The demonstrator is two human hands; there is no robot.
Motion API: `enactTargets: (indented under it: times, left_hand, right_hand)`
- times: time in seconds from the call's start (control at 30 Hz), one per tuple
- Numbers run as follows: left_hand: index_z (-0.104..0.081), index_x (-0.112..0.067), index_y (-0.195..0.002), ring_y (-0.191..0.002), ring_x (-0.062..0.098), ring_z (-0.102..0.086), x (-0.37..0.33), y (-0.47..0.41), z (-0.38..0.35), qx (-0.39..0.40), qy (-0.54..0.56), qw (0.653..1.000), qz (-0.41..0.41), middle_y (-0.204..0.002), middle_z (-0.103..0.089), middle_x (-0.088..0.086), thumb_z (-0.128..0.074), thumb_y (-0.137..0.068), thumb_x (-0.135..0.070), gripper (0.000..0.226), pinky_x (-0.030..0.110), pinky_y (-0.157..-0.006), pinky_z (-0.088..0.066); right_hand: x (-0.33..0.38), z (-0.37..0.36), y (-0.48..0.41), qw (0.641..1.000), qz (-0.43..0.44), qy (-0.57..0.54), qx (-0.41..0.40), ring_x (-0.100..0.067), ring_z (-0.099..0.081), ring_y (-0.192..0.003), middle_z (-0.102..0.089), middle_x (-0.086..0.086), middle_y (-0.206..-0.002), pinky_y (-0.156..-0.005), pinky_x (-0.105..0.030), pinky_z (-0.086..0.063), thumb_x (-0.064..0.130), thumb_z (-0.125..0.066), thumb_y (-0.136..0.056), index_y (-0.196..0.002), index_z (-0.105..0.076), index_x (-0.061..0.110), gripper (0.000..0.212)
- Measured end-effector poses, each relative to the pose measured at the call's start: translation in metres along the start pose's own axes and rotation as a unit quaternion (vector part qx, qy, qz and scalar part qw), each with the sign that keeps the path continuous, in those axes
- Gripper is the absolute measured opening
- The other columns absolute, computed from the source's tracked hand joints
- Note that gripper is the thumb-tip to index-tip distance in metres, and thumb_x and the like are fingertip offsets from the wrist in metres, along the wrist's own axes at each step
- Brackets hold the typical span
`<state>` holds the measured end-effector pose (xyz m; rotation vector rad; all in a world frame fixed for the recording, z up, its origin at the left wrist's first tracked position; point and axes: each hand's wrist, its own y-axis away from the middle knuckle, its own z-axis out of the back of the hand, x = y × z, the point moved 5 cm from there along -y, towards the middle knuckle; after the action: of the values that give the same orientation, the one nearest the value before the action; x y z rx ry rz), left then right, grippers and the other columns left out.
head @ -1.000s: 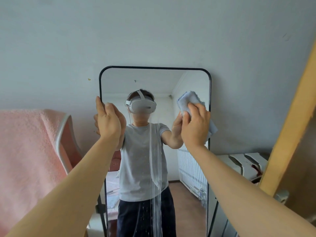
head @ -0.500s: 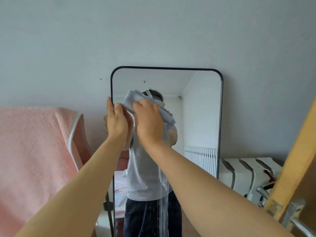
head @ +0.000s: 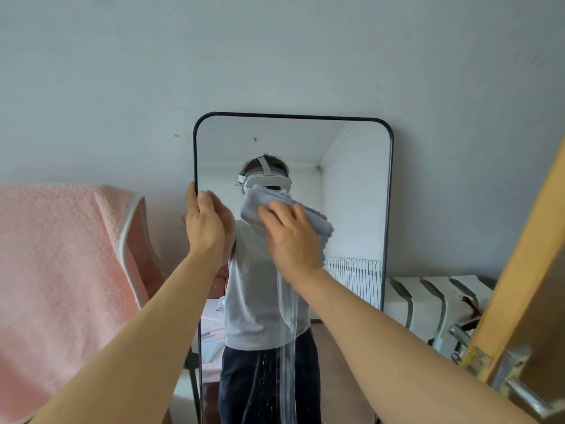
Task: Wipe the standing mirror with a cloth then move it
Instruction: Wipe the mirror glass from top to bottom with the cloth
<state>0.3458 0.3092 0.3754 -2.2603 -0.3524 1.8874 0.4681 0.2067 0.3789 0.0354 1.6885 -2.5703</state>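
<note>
A tall standing mirror (head: 354, 185) with a thin black frame and rounded corners leans against the pale wall. My left hand (head: 204, 223) grips its left edge at about mid-height. My right hand (head: 290, 237) presses a light grey-blue cloth (head: 315, 223) flat against the glass near the middle. A pale wet streak (head: 287, 347) runs down the glass below the cloth. The glass reflects a person in a white headset and grey T-shirt.
A pink towel (head: 58, 286) hangs over a chair back on the left, close to the mirror's edge. A white radiator (head: 428, 304) sits low on the right. A yellow wooden door edge (head: 526, 276) with a metal handle (head: 513, 384) juts in at the right.
My right hand with the cloth swept from the mirror's right side to its left, then came back toward the centre and lower. My left hand stayed on the left edge.
</note>
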Motion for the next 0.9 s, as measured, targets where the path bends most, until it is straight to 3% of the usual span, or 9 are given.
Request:
enactTargets:
  times: [0.13,0.3,0.4,0.53,0.7,0.9]
  left_hand:
    - [-0.025,-0.035,-0.146,-0.128,0.019,-0.041,-0.002,0.002,-0.002,-0.008,-0.014,1.0,-0.009,-0.14,-0.043,0.002,-0.027,-0.099,-0.036,0.047,0.033,-0.108,-0.031]
    - [-0.025,-0.033,-0.147,-0.126,0.018,-0.042,0.003,0.001,-0.002,-0.022,-0.021,0.999,-0.013,-0.139,-0.044,0.0,-0.026,-0.099,-0.036,0.048,0.029,-0.1,-0.03]
    - [-0.024,-0.034,-0.147,-0.128,0.021,-0.041,0.01,0.003,0.0,-0.028,-0.037,0.999,-0.013,-0.141,-0.042,0.004,-0.026,-0.098,-0.037,0.049,0.032,-0.103,-0.029]
    - [-0.023,-0.039,-0.146,-0.13,0.023,-0.039,0.018,0.005,0.003,-0.039,-0.055,0.998,-0.005,-0.141,-0.042,0.004,-0.026,-0.096,-0.041,0.05,0.044,-0.112,-0.027]
    - [-0.023,-0.038,-0.145,-0.132,0.023,-0.037,0.019,0.006,0.005,-0.028,-0.047,0.998,-0.009,-0.143,-0.04,0.004,-0.025,-0.089,-0.047,0.057,0.047,-0.111,-0.027]
    - [-0.022,-0.042,-0.144,-0.138,0.022,-0.03,0.023,0.009,0.005,-0.016,-0.041,0.999,0.0,-0.148,-0.036,0.001,-0.024,-0.084,-0.052,0.061,0.048,-0.113,-0.024]
  right_hand:
    - [-0.043,0.027,0.01,0.998,-0.047,0.034,-0.033,-0.028,-0.05,-0.089,-0.063,-0.007,-0.108,-0.08,-0.035,-0.044,0.002,-0.066,-0.082,-0.105,-0.066,0.005,0.024]
    - [-0.085,0.05,0.028,0.989,-0.124,0.063,-0.057,-0.031,-0.054,-0.089,-0.063,-0.008,-0.111,-0.078,-0.036,-0.046,0.015,-0.044,-0.09,-0.106,-0.065,0.006,0.029]
    - [-0.109,0.056,0.045,0.974,-0.202,0.054,-0.085,-0.033,-0.054,-0.093,-0.06,-0.012,-0.115,-0.08,-0.031,-0.041,0.007,-0.055,-0.087,-0.108,-0.065,0.005,0.023]
    - [-0.113,0.061,0.051,0.954,-0.278,0.029,-0.111,-0.035,-0.054,-0.102,-0.056,-0.016,-0.116,-0.078,-0.031,-0.046,0.003,-0.063,-0.084,-0.11,-0.065,0.005,0.026]
    - [-0.093,0.052,0.042,0.953,-0.286,0.018,-0.099,-0.033,-0.055,-0.098,-0.056,-0.015,-0.115,-0.071,-0.029,-0.045,0.003,-0.063,-0.084,-0.11,-0.064,0.006,0.026]
    - [-0.052,0.035,0.028,0.968,-0.235,0.022,-0.085,-0.029,-0.059,-0.087,-0.06,-0.012,-0.108,-0.066,-0.027,-0.044,0.003,-0.069,-0.08,-0.102,-0.066,0.006,0.023]
